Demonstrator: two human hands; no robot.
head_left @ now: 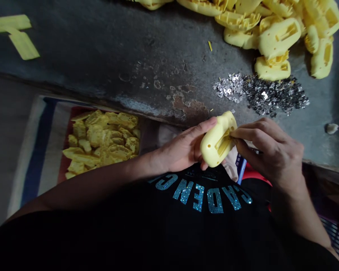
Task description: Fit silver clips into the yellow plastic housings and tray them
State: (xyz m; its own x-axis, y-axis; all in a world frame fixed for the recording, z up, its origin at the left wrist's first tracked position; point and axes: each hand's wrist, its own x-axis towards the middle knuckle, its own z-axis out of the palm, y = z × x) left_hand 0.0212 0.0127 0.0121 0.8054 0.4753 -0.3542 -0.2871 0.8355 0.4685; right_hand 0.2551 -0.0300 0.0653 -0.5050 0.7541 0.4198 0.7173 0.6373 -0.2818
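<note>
My left hand [186,145] grips a yellow plastic shell [211,146] by its left side, thumb on the near face and fingers behind. The shell is rounded, with a long slot and small holes, and it is tilted in front of my chest. My right hand [271,146] has its thumb and fingertips pinched together at the slot's right edge. Whatever lies between those fingertips is hidden or too small to name. Beyond the hands, a heap of small shiny metal pieces [267,96] lies on the dark worktop [101,56].
Similar yellow shells [279,37] are piled at the worktop's far right. Down on the left, a red container [62,165] holds many yellow parts [104,143]. Yellow strips [24,43] lie at the far left, and a small whitish lump [332,128] sits at right.
</note>
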